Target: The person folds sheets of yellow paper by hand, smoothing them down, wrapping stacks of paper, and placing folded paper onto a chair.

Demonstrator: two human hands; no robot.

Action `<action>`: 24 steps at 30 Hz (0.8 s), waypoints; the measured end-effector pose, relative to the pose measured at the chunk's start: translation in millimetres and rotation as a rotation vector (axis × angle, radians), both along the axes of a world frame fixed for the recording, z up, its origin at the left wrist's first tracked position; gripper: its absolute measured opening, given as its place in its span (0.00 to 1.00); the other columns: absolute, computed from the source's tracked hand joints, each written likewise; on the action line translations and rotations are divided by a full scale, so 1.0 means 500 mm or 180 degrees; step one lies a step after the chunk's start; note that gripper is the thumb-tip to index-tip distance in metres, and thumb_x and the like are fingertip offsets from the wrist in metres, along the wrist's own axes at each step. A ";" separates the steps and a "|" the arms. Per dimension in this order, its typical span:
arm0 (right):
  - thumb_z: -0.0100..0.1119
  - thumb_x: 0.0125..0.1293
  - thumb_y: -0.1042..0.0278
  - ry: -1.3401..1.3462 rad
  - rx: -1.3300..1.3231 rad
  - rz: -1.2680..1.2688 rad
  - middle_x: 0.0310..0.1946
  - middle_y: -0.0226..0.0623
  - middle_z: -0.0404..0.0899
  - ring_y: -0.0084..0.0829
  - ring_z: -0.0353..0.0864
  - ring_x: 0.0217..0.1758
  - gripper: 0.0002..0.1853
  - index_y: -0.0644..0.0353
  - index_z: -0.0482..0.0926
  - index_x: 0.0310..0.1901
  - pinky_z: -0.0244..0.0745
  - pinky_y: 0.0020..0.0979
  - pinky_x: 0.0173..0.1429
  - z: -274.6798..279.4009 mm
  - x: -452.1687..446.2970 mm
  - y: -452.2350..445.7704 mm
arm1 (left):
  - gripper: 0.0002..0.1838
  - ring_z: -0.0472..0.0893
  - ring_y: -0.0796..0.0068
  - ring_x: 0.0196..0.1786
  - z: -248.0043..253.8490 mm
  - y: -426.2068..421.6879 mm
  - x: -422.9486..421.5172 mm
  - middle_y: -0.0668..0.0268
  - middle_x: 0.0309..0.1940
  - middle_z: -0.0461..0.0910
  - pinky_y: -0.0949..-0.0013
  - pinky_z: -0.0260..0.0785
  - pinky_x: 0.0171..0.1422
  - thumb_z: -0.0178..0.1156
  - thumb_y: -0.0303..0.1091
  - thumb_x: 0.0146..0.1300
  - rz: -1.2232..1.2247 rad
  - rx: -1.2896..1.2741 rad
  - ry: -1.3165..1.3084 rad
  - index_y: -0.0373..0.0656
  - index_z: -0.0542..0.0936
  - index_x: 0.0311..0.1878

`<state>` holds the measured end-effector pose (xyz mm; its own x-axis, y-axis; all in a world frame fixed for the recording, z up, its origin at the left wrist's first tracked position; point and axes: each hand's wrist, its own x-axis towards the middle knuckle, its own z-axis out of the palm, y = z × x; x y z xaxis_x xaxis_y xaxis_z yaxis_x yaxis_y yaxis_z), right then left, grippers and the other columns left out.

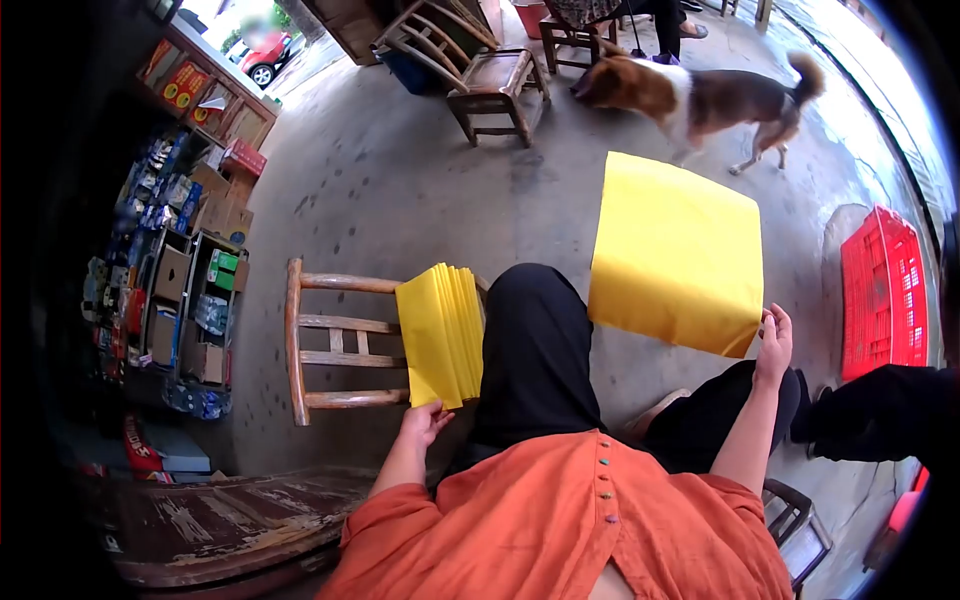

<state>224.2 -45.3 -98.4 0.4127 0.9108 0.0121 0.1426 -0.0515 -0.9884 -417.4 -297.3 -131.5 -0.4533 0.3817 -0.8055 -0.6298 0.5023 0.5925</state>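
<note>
A large yellow sheet (680, 255), paper or thin cloth, hangs out over the floor to the right of my knee. My right hand (775, 345) pinches its lower right corner between thumb and fingers. On the left, a stack of folded yellow sheets (440, 335) rests on a wooden chair (350, 358), its folded layers fanned along the right side. My left hand (425, 422) grips the bottom edge of that stack, fingers closed on it. The chair's seat is mostly hidden under the stack and my leg.
A brown and white dog (715, 100) stands on the concrete floor ahead. Another wooden chair (495, 75) is at the back. A red plastic crate (885, 295) sits at right, near a person's dark-clothed leg (880, 412). Stocked shelves (195, 300) line the left; a worn wooden table (230, 525) is beside me.
</note>
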 end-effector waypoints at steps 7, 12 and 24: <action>0.52 0.78 0.71 0.0065 -0.0043 -0.0005 0.52 0.37 0.82 0.26 0.80 0.54 0.17 0.67 0.73 0.64 0.73 0.27 0.61 -0.022 -0.001 0.004 | 0.18 0.88 0.59 0.42 0.074 -0.003 0.013 0.56 0.42 0.86 0.59 0.82 0.47 0.58 0.43 0.76 -0.1167 -0.0732 -0.0207 0.36 0.79 0.54; 0.54 0.78 0.66 -0.0130 -0.0156 0.0004 0.50 0.38 0.82 0.26 0.81 0.53 0.18 0.66 0.75 0.63 0.75 0.28 0.59 -0.013 -0.018 -0.009 | 0.23 0.86 0.68 0.31 0.197 0.063 0.020 0.59 0.31 0.86 0.64 0.77 0.33 0.57 0.50 0.76 -0.4387 -0.2428 0.0566 0.37 0.83 0.38; 0.47 0.82 0.52 0.0767 -0.0403 0.0121 0.50 0.31 0.82 0.23 0.77 0.55 0.21 0.62 0.79 0.58 0.69 0.27 0.64 0.010 -0.078 -0.060 | 0.16 0.70 0.53 0.72 0.345 0.510 0.666 0.57 0.65 0.76 0.51 0.59 0.78 0.72 0.36 0.58 -0.5328 0.4095 0.4201 0.47 0.82 0.49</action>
<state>185.2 -75.4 -93.2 0.3555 0.9137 -0.1971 -0.0916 -0.1758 -0.9801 -84.3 -42.2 40.8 0.7296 0.6190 0.2907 0.4719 -0.7634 0.4411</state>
